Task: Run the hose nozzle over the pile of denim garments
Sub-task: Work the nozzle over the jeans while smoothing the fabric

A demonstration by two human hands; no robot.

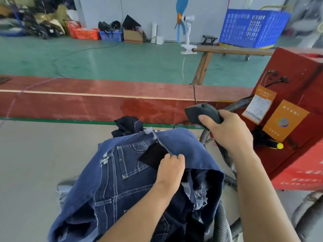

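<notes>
on the grey table the denim pile [139, 180] lies under the left hand [172, 169], which pinches its edge; the right hand [227, 131] clenches the hose nozzle [202, 113] just above, seemingly poised to sweep down

Two bare forearms are seen from above. No sleeve is worn on either arm within view. The left hand [172, 165] and right hand [227, 130] are ungloved, with short, unpainted nails.
</notes>
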